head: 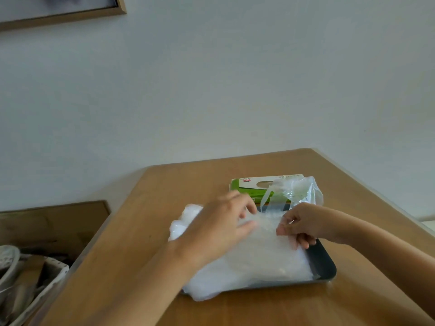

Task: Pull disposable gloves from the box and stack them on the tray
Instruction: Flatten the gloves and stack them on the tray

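Observation:
A stack of clear plastic gloves (266,262) covers most of a dark tray (323,264) on the wooden table and spills over its left and front edges. My left hand (219,229) lies on top of the stack with its fingers spread. My right hand (299,223) pinches the top glove at the stack's far right. Behind the tray lies a green and white glove box (249,188), with a clear glove (296,191) sticking up out of its opening.
The wooden table (153,227) ends at a white wall behind the box. Down at the left, below the table edge, stands a basket (28,283) with mixed items and a low wooden cabinet (54,222).

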`<state>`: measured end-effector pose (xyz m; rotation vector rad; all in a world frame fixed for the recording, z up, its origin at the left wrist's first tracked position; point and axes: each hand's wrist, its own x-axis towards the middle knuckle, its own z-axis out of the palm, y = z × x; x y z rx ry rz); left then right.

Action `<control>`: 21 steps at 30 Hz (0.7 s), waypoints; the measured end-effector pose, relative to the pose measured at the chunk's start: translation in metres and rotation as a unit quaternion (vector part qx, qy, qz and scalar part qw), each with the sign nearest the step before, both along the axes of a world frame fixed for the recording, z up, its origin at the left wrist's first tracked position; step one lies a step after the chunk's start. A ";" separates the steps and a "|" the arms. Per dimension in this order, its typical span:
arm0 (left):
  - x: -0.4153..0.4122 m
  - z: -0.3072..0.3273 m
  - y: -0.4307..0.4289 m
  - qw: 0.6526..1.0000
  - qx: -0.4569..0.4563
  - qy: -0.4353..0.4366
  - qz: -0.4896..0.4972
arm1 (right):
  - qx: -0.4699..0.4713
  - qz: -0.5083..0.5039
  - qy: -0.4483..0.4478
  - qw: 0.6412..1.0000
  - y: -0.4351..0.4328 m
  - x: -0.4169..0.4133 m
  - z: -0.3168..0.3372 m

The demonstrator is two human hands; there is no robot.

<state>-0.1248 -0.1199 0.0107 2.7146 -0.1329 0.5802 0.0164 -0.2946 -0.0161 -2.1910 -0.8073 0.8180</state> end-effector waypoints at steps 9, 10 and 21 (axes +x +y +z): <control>-0.004 -0.044 -0.004 0.990 0.077 0.119 -0.012 | 0.037 -0.037 -0.050 0.997 0.010 -0.012 -0.006; -0.007 -0.045 -0.002 0.990 0.078 0.113 -0.010 | 0.065 -0.045 -0.015 0.997 0.012 -0.013 -0.007; -0.007 -0.056 0.026 0.991 0.106 -0.022 0.082 | 0.218 -0.163 0.384 0.882 0.004 -0.002 0.002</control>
